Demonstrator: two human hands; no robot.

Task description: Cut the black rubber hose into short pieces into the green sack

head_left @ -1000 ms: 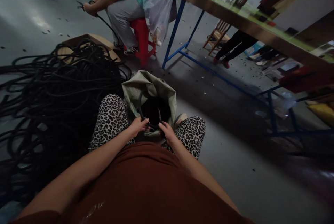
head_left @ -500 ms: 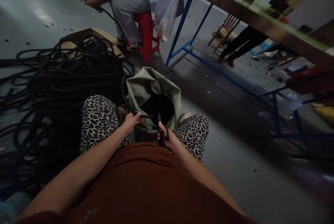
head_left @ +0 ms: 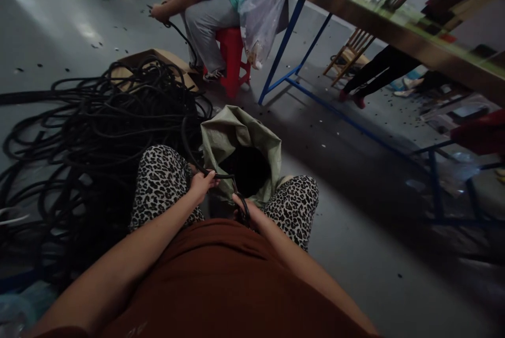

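Note:
My left hand [head_left: 203, 184] is closed round a black rubber strip [head_left: 188, 147] that curves in from the left side of the sack. The strip's end pokes out past my fingers over the sack's mouth. In my right hand [head_left: 245, 208] is a pair of scissors [head_left: 242, 204] with black handles. Their blades point up and meet the end of the strip; whether they are parted I cannot make out. Below and beyond both hands a pale green woven sack [head_left: 272, 143] stands with its mouth wide, dark inside, between my knees.
To the left a large heap of black strips [head_left: 98, 133] spreads over the floor, with a cardboard box [head_left: 173, 59] behind it. A co-worker [head_left: 213, 12] sits on a red stool [head_left: 233, 59] ahead. A long table [head_left: 355, 14] on blue legs runs to the right.
The scissors have moved left, and their blades now touch the strip's end. My left hand keeps its hold on the strip. The whole view has shifted slightly.

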